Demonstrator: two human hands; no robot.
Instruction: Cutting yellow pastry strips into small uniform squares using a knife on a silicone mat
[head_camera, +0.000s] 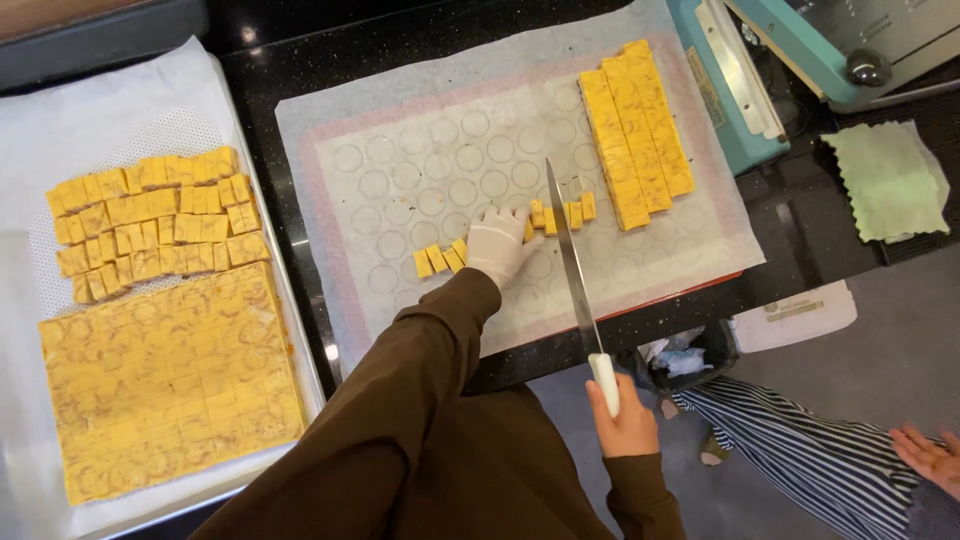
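My left hand (497, 242), in a white glove, rests on the baking mat (420, 180) with its fingers on a row of small yellow cut pieces (441, 259). More cut pieces (572, 212) lie just beyond the fingertips. My right hand (625, 420) is bare and grips the white handle of a long knife (570, 260). The blade points away from me, its edge beside the glove and across the row of pieces. Several uncut yellow strips (637, 130) lie at the mat's far right.
A tray (120, 110) on the left holds loose yellow squares (155, 222) and a scored yellow slab (170, 385). A teal machine (760, 70) and green cloth (885, 180) sit at the right. Another person's striped garment (800, 450) and hand (930, 458) are low right.
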